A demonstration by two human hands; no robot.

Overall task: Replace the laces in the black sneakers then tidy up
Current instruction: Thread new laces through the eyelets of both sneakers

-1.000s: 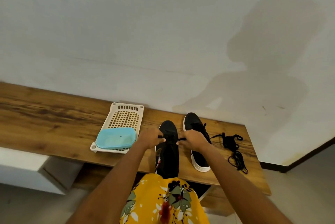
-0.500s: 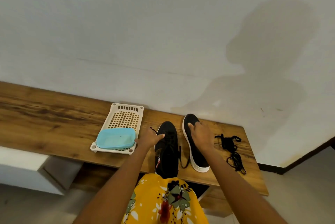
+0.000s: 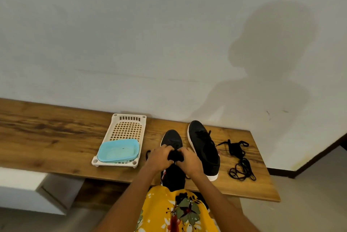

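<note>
Two black sneakers stand side by side on the wooden bench (image 3: 56,141), toes toward the wall. Over the left sneaker (image 3: 171,138) my left hand (image 3: 159,158) and my right hand (image 3: 189,160) meet, both with fingers curled on a bunch of black lace (image 3: 175,155) above the tongue. A loop of that lace (image 3: 148,153) hangs out to the left of my left hand. The right sneaker (image 3: 203,147), white-soled, stands untouched with a lace in its eyelets. A loose tangle of black laces (image 3: 240,160) lies on the bench to its right.
A white perforated plastic tray (image 3: 127,128) sits left of the shoes, with a light blue shallow container (image 3: 119,150) on its near end. The wall rises right behind the bench. The bench ends just past the loose laces. My yellow floral clothing (image 3: 176,211) fills the bottom centre.
My right hand left the right sneaker and came back over the left one. Both hands now meet on the lace there; half a second ago they were apart.
</note>
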